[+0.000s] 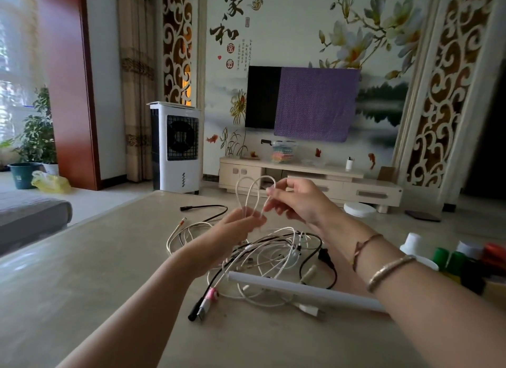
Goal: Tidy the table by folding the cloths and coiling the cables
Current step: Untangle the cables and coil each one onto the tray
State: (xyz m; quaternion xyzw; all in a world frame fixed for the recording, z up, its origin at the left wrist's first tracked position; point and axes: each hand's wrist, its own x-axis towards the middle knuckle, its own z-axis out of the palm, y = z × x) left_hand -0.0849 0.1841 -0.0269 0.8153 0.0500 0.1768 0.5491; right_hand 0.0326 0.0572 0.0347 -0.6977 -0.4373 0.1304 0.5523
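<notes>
Both hands are up over the table (82, 272), working one white cable (247, 192) that rises in two tall loops between them. The left hand (235, 230) has its fingers curled round the bottoms of the loops, gripping them together, while the right hand (298, 200) pinches the strand near the top of the right-hand loop between thumb and fingertips. Just below them the rest lies in a heap — a tangle of cables (273, 255), white and black strands crossing one another flat on the tabletop, with plugs poking out at the near edge, one beside a small pink clip (212, 295). A white tube (301, 289) lies across the near side of the tangle. A separate black cable (205, 207) trails along the far part of the table. To the right stand a few bottles (449, 255) with coloured caps — green, white, red.
</notes>
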